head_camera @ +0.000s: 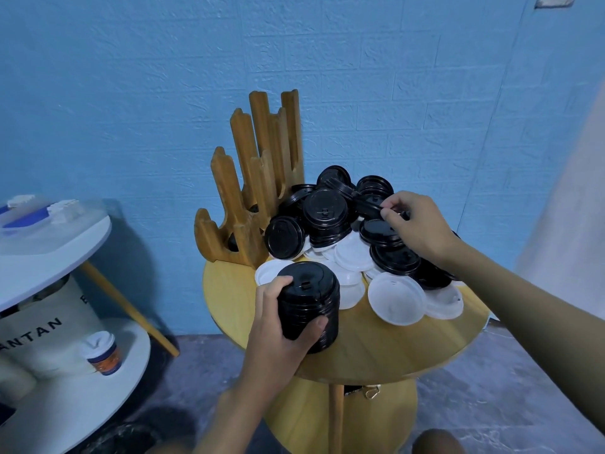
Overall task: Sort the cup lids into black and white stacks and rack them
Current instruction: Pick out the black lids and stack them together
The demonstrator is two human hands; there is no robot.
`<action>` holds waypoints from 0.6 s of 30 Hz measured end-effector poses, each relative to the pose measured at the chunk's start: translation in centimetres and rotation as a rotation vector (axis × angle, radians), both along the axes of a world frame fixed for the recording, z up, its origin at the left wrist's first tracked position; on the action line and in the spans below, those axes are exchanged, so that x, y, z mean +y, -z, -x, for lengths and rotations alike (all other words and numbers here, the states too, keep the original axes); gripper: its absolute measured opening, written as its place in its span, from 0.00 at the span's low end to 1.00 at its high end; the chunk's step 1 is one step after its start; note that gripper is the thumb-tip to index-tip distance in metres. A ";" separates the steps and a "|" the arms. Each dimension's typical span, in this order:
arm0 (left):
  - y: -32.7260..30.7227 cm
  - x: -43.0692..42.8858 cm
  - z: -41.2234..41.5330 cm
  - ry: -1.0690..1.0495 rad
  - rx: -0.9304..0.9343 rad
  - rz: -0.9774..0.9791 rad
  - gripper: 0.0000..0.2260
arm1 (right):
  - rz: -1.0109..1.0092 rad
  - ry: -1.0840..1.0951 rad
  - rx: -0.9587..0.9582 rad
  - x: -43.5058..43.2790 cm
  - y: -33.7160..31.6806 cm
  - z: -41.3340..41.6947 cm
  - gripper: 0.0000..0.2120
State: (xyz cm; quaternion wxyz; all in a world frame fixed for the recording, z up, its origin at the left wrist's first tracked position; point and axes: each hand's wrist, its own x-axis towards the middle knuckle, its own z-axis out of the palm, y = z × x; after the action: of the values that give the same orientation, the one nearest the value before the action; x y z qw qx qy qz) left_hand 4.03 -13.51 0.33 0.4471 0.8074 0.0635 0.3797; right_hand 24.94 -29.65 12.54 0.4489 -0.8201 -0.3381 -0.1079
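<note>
While a paper cup (100,353) sits far left, the rack (248,191) stands at the counter's (376,348) back. The left hand (281,326) grips a black stack (311,306) held upright at the near edge. The right hand (417,226) pinches a black lid (368,204) atop the mixed pile (353,257).

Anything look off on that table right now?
Nothing looks damaged or spilled. The loose pile is jumbled, black and white mixed; one tilted black lid leans on edge beside the wooden rack. The left hand grips the black stack.
</note>
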 end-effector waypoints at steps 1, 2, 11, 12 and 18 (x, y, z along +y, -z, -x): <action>0.0 0.0 0.0 0.000 0.000 0.001 0.28 | -0.070 -0.036 0.024 0.0 -0.2 0.8 0.04; 0.0 0.0 0.0 0.001 0.000 0.001 0.27 | -0.138 -0.064 0.047 -0.1 -0.4 1.7 0.04; 0.0 -0.1 0.0 0.017 0.006 0.014 0.27 | -0.436 -0.339 0.373 0.8 -0.5 8.0 0.13; 0.0 -0.1 0.1 0.017 0.005 0.012 0.27 | -0.471 -0.357 0.481 1.0 -0.5 8.4 0.12; 0.0 -0.2 0.0 0.016 0.014 0.003 0.28 | -0.415 -0.447 0.700 1.5 0.5 8.5 0.16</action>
State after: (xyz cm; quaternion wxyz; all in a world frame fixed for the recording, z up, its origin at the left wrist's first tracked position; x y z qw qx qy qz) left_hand 4.00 -13.70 0.30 0.4509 0.8098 0.0610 0.3703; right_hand 16.44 -28.16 12.08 0.7030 -0.6070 -0.3058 0.2095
